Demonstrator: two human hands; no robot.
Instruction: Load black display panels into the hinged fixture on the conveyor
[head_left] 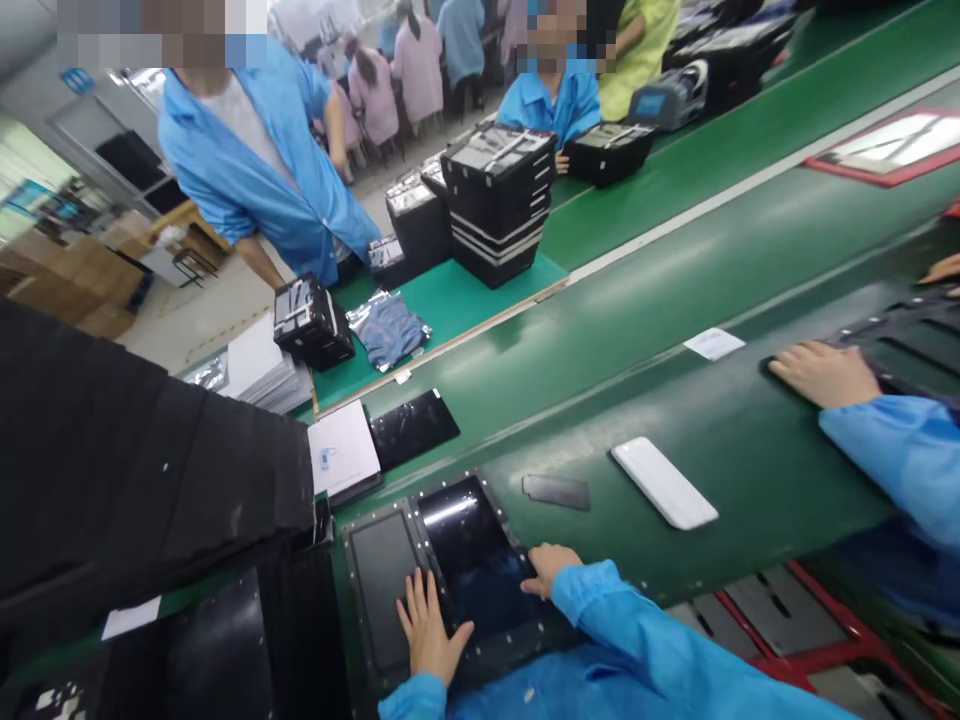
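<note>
The picture is tilted. My left hand (429,625) lies flat, fingers spread, on a black studded fixture (382,590) on a green conveyor belt (675,420). My right hand (547,566) rests with curled fingers at the lower edge of a glossy black glass panel (472,535) set in that fixture. Neither hand grips anything. A white rounded slab (664,483) and a dark strip (556,491) lie to the right on the belt. Farther right, a co-worker's hand (823,373) rests on a black frame (900,340).
A large black sheet (142,450) blocks the left side. Beyond it lie a white flat box (343,450) and a black panel (414,428). Stacked black cases (496,205) stand on a green mat (457,310). Several blue-coated and pink-coated people stand or sit behind.
</note>
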